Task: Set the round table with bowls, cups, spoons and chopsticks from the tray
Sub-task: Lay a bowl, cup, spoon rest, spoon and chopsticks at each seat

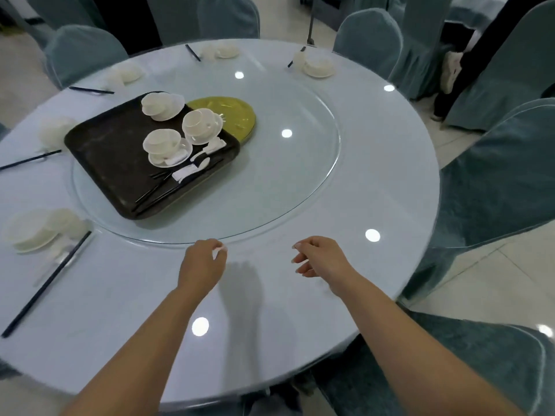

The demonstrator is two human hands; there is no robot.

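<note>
Both hands hover empty over the near edge of the round table (375, 181): left hand (201, 265) and right hand (321, 259), fingers loosely curled (holding nothing), poised toward the far-left tray (99, 151) of remaining bowls (162, 141).

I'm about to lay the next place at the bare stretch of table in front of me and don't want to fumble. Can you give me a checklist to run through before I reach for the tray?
1. Both hands free: ok. The left hand and right hand hover over the table, fingers loosely curled, holding nothing.
2. Crockery left on the tray: ok. Three stacks of bowls and cups stand on it.
3. Spoons and chopsticks left: ok. White spoons and dark chopsticks lie near the tray's near edge.
4. Tray within easy reach: cannot tell. It sits on the glass turntable, off to the left.
5. Spot ahead unset: ok. The nearest laid place setting is further left.
</note>
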